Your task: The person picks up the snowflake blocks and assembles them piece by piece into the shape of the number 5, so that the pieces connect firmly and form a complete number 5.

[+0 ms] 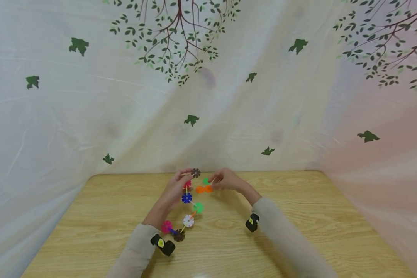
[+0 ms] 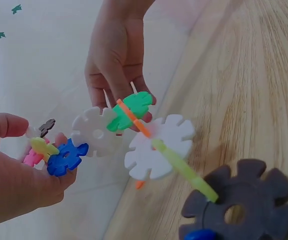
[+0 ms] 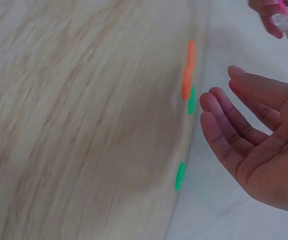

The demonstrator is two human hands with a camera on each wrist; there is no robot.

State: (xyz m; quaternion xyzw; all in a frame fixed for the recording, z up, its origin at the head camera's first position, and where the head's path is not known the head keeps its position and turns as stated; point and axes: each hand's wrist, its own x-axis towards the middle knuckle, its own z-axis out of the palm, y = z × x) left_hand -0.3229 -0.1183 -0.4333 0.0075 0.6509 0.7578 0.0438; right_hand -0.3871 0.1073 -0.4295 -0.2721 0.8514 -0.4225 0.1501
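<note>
My left hand grips the upper end of a chain of notched plastic discs, near a pink disc with a dark brown disc beyond it. Below the fingers hang a blue disc, a green disc, a white disc, another brown disc and a pink disc, linked edge-on by further discs. My right hand holds nothing, its fingers loosely bent, above loose orange discs and a loose green disc lying on the table.
The wooden table meets a pale curtain at its far edge, printed with leaves and birds. In the right wrist view another green disc lies close to that edge. Small black cameras sit on both wrists.
</note>
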